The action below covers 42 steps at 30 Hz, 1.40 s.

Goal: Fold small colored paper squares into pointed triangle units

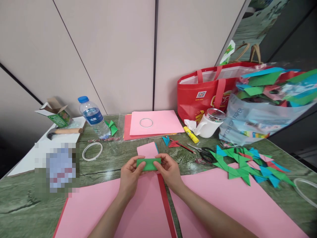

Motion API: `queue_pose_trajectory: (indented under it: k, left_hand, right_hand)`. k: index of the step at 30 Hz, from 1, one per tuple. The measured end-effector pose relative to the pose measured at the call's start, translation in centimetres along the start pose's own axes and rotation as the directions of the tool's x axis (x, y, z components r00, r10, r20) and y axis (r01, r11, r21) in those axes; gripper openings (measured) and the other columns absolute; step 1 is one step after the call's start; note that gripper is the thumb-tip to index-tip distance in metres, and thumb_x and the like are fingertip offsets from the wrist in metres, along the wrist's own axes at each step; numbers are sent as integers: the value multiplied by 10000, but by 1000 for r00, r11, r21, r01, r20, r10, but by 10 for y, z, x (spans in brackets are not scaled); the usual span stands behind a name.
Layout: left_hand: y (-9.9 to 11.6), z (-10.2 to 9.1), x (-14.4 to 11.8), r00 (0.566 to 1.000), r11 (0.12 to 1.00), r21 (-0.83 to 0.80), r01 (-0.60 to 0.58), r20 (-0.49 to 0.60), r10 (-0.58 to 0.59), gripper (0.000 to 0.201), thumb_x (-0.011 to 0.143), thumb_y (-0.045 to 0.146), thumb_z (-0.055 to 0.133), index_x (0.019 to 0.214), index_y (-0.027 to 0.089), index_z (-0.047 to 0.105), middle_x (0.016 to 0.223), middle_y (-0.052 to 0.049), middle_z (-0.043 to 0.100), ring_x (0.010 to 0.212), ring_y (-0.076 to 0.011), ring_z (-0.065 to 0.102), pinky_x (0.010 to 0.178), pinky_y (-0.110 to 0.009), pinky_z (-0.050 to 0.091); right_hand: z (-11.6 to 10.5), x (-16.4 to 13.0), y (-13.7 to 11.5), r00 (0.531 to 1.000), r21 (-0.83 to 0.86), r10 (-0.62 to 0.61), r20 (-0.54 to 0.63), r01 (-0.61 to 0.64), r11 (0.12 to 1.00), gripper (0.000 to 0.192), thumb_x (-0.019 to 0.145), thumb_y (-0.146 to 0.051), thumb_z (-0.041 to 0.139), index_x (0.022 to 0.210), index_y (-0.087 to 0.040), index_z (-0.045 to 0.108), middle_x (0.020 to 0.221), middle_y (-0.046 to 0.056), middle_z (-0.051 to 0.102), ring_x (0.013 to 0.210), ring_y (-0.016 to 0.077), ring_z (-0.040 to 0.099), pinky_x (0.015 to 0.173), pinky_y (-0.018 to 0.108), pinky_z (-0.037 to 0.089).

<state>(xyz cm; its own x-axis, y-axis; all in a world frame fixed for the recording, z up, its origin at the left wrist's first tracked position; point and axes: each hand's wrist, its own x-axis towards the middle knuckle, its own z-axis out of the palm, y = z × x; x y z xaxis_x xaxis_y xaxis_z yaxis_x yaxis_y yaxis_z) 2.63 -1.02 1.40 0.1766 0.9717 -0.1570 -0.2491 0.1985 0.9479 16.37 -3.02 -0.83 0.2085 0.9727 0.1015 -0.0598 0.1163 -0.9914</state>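
A folded strip of green paper point(148, 164) is held level between my two hands at the middle of the table. My left hand point(132, 172) pinches its left end, thumb in front and fingers behind. At the right end, my right hand point(168, 170) grips it the same way. Just behind the strip lies a small stack of pink paper point(147, 149) with a blue edge showing. Large pink sheets point(99, 205) spread under my forearms, with a red strip point(166, 205) along one edge.
Folded paper pieces point(237, 165) lie to the right, beside scissors point(206, 152), a pencil point(184, 146) and a glue stick point(191, 134). Behind stand a white mug point(209, 124), a red bag point(198, 96) and a plastic bag point(267, 112). A water bottle point(95, 119) and white ring point(92, 152) are left.
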Motion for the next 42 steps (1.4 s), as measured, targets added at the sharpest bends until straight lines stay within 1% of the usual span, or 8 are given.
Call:
queue_pose_trajectory:
  k: [5,9,14,26,29,33,37,42]
  left_hand:
    - [0,1,0,1000,1000,-10,-4,-1,4,282,650,270,657,891,154,569,670,-9,648,644,-163,620,604,-289,505]
    - [0,0,0,1000,1000,-15,4,-12,-5,287,635,270,666,881,151,576,650,-5,645,629,-157,620,591,-275,505]
    - [-1,-1,0,1000,1000,-4,5,-3,-5,275,650,270,658,882,151,572,644,-6,649,619,-155,618,590,-279,506]
    - [0,1,-1,1000,1000,9,5,-19,-4,258,636,299,668,841,164,585,624,1,638,620,-164,611,580,-283,502]
    - [-1,0,0,1000,1000,31,1,-26,0,272,637,311,665,848,157,588,631,-6,641,615,-162,607,582,-278,494]
    - [-2,-1,0,999,997,71,-10,-32,12,250,644,306,661,840,167,592,588,17,635,571,-130,579,589,-245,461]
    - [0,-2,0,999,993,117,-20,-37,25,241,639,304,663,823,164,595,558,26,619,523,-113,542,523,-204,403]
    - [8,-8,4,999,981,194,22,28,-28,215,611,287,680,759,153,598,524,22,597,475,-106,509,482,-196,365]
  right_hand:
    - [0,0,1,1000,-8,-7,8,7,1000,191,714,-288,572,870,-183,535,713,11,538,612,134,530,494,224,448]
    - [-1,0,1,999,-77,-40,22,41,996,185,730,-255,551,902,-192,574,775,26,568,648,141,535,534,234,446]
    - [-2,0,2,998,-130,-63,29,66,989,155,737,-251,541,868,-189,598,744,22,578,640,142,534,544,236,444]
    - [-1,0,2,998,-97,-61,19,63,993,140,727,-259,547,839,-186,590,715,19,563,621,140,525,532,235,447]
    - [-1,0,1,999,-66,-34,17,35,997,160,719,-273,553,848,-184,588,716,20,569,607,139,531,518,236,449]
    - [0,2,1,999,22,27,20,-28,999,205,699,-279,578,879,-182,570,736,20,579,618,140,542,517,237,452]
    - [-1,5,3,997,82,60,49,-64,995,196,685,-292,601,836,-170,572,701,13,583,626,142,549,536,241,454]
    - [-2,6,4,996,42,32,82,-36,998,169,674,-310,615,747,-161,584,678,13,600,637,148,561,580,255,458]
